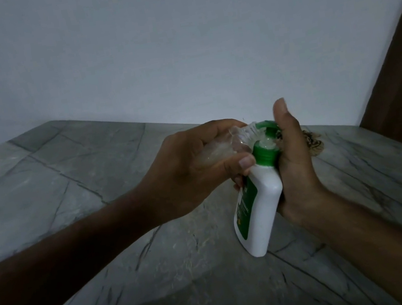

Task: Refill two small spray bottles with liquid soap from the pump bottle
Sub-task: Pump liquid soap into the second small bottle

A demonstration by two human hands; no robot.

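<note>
Left hand [184,170] is wrapped shut around a small clear spray bottle [222,146], lying roughly sideways in the grip with its open neck pointing right. Thumb runs along the near side, its tip just beside the green collar. Right hand [294,164] is clamped on the white soap bottle [261,206] from the far right side, thumb sticking straight up, fingers hidden behind the body so I can't see their wrap. Soap bottle is tilted, base toward me and lifted off the grey marble-pattern counter [96,195], top leaning away. It has a green label down the left face and a green cap [265,152]; the cap's top looks flipped open, with a pale nozzle showing. Clear bottle's mouth sits right at that nozzle, touching or nearly, can't tell which. Liquid flow not resolvable, too dim and blurred. Something small and brownish [313,143] lies on the counter behind my right hand, unidentifiable. White wall [178,50] behind, dark wooden panel [399,81] at right.
</note>
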